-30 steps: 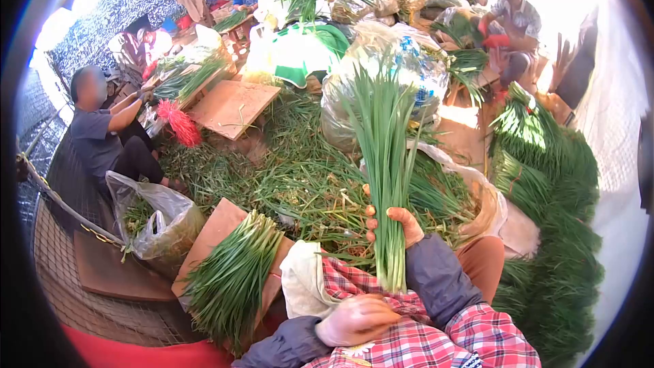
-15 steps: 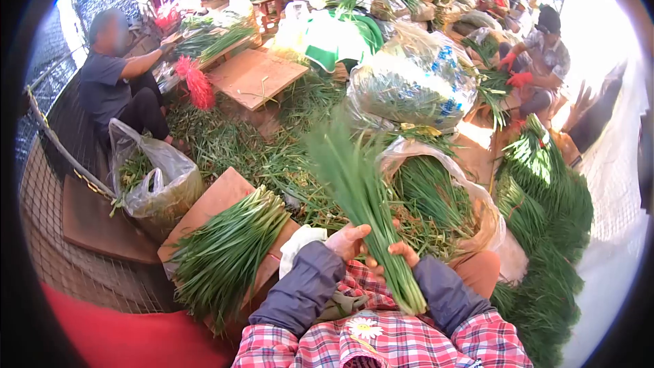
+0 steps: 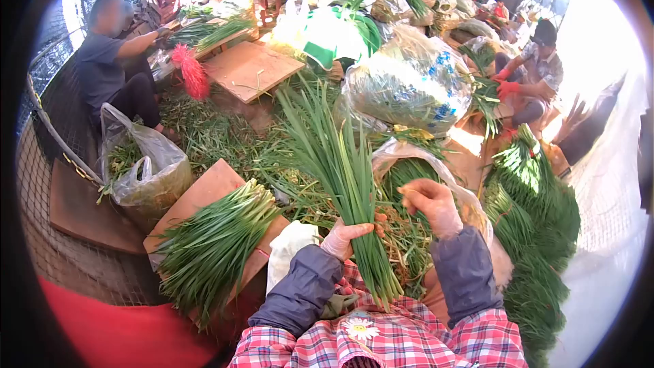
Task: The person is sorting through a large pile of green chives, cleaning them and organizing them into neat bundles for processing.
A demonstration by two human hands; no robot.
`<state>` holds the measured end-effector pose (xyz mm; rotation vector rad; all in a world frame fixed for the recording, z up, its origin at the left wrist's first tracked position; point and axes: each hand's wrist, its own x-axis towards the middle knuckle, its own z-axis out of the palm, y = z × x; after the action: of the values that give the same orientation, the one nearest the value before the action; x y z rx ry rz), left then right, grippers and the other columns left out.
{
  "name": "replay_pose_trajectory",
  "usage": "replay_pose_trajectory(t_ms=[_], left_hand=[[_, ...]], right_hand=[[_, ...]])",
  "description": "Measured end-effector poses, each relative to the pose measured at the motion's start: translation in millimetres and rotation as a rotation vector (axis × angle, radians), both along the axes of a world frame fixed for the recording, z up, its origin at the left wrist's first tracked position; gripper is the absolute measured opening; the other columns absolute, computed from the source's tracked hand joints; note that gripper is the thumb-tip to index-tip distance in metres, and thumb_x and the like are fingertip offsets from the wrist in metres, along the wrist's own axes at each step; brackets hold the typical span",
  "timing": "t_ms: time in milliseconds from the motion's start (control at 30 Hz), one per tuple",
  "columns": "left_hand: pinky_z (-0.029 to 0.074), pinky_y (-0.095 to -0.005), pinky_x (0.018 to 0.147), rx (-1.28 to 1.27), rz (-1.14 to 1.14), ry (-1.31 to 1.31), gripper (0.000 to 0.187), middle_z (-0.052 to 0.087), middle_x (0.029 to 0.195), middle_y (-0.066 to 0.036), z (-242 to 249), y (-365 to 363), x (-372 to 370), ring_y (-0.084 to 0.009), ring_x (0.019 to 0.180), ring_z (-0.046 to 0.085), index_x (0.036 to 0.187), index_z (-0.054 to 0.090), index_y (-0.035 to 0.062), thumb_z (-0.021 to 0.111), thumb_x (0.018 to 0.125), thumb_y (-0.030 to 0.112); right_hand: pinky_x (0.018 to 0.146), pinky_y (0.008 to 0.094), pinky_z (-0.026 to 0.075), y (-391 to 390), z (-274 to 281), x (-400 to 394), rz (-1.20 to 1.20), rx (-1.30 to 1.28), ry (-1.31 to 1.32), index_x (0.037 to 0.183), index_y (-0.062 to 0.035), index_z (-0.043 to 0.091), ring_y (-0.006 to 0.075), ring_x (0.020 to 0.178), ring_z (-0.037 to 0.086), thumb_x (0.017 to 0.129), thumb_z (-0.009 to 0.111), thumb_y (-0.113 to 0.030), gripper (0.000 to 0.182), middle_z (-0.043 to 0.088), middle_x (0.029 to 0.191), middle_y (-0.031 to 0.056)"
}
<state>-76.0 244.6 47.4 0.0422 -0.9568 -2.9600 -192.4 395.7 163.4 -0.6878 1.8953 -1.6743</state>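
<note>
A bunch of garlic chives (image 3: 334, 170) stands in front of my body, its leaf tips fanned upward and its pale stem ends low near my lap. My left hand (image 3: 351, 237) is closed round the lower part of the bunch. To the right, apart from the bunch, my right hand (image 3: 430, 206) is raised over an open plastic bag (image 3: 470, 194) of green leaves. Its thumb and fingers are curled together in a pinch; whether anything small is between them I cannot make out. On a board (image 3: 204, 187) at my left lies a large pile of chives (image 3: 214, 242).
Tied chive bundles (image 3: 531, 232) are heaped at right. A clear bag (image 3: 150, 170) of leaves stands at left, near a seated person (image 3: 112, 54). Loose trimmings (image 3: 211, 126) cover the floor. Another person (image 3: 538, 61) with red gloves sits at far right behind a big stuffed bag (image 3: 412, 82).
My right hand has left the bunch and moved up and to the right. The chives have stopped blurring and spread wider in my left hand, which still grips them.
</note>
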Motion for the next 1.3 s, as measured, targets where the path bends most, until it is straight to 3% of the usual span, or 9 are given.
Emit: replay_pose_trajectory(t_ms=[100,267,533,633,700,833,900,1167,1300], left_hand=[[0.051,-0.0409,0.079,0.007,-0.038,0.009,0.066,0.056,0.111,-0.015,-3,7,2,-0.0260,0.090,0.060,0.130,0.038,0.0067,0.069,0.072,0.010],[0.051,-0.0402,0.079,-0.046,-0.056,0.047,0.060,0.055,0.114,-0.016,-1,11,9,-0.0260,0.090,0.060,0.125,0.041,0.0031,0.068,0.072,0.011],[0.051,-0.0418,0.079,0.115,-0.046,0.101,0.069,0.052,0.118,-0.017,-17,5,13,-0.0277,0.092,0.060,0.133,0.035,0.0071,0.069,0.074,0.015],[0.053,-0.0421,0.075,0.145,0.058,0.024,0.064,0.056,0.111,-0.016,-20,5,13,-0.0267,0.090,0.060,0.131,0.037,0.0070,0.068,0.075,0.016],[0.054,-0.0412,0.070,0.128,0.143,-0.082,0.056,0.062,0.086,-0.013,-23,2,13,-0.0272,0.077,0.062,0.124,0.041,0.0023,0.066,0.076,0.015],[0.053,-0.0422,0.072,0.043,0.344,-0.071,0.053,0.060,0.083,-0.010,-1,-20,8,-0.0250,0.075,0.061,0.123,0.042,0.0031,0.065,0.076,0.012],[0.053,-0.0431,0.073,0.011,0.443,-0.049,0.051,0.059,0.082,-0.009,9,-40,5,-0.0238,0.075,0.061,0.123,0.042,0.0054,0.064,0.077,0.010],[0.048,-0.0436,0.082,-0.005,0.861,0.188,0.045,0.059,0.083,-0.003,75,-133,10,-0.0188,0.074,0.059,0.122,0.045,0.0122,0.062,0.080,0.009],[0.044,-0.0437,0.088,-0.048,0.937,0.346,0.043,0.059,0.088,-0.002,100,-184,39,-0.0180,0.081,0.058,0.124,0.045,0.0116,0.059,0.084,0.010]], right_hand=[[0.065,0.0239,0.047,-37,16,6,0.057,0.019,0.312,0.096,0.0019,0.064,0.0102,0.069,0.058,0.079,0.065,-0.013,0.022,0.066,0.079,0.0071],[0.060,0.0270,0.046,-75,19,0,0.293,0.616,0.564,0.088,0.0020,0.063,0.0132,0.067,0.058,0.070,0.075,-0.020,0.031,0.062,0.072,0.0071],[0.048,0.0240,0.043,-75,-7,8,0.125,0.367,-0.088,0.095,-0.0023,0.065,0.0077,0.053,0.052,0.084,0.065,-0.023,0.024,0.062,0.071,0.0019],[0.050,0.0235,0.043,-70,-19,10,0.036,0.200,-0.144,0.091,-0.0002,0.064,0.0089,0.055,0.054,0.085,0.064,-0.024,0.024,0.062,0.072,0.0024],[0.056,0.0240,0.045,-59,-23,7,0.069,0.024,-0.012,0.103,-0.0009,0.062,0.0098,0.060,0.055,0.090,0.058,-0.026,0.029,0.064,0.077,0.0031],[0.055,0.0268,0.044,-16,-19,13,-0.133,-0.627,-0.460,0.117,-0.0054,0.055,0.0084,0.055,0.051,0.092,0.052,-0.033,0.038,0.054,0.065,-0.0043],[0.045,0.0222,0.035,26,-25,-1,0.048,-0.938,-0.676,0.118,-0.0070,0.053,0.0040,0.047,0.038,0.090,0.054,-0.034,0.039,0.041,0.057,-0.0078],[0.032,0.0200,0.016,127,-58,-7,-0.289,-0.472,-0.408,0.109,-0.0086,0.057,0.0034,0.037,0.023,0.088,0.059,-0.033,0.032,0.028,0.052,-0.0082],[0.033,0.0220,0.025,135,-84,-13,-0.279,-0.340,-0.464,0.107,-0.0099,0.057,0.0058,0.039,0.031,0.091,0.053,-0.026,0.023,0.039,0.055,-0.0057]])
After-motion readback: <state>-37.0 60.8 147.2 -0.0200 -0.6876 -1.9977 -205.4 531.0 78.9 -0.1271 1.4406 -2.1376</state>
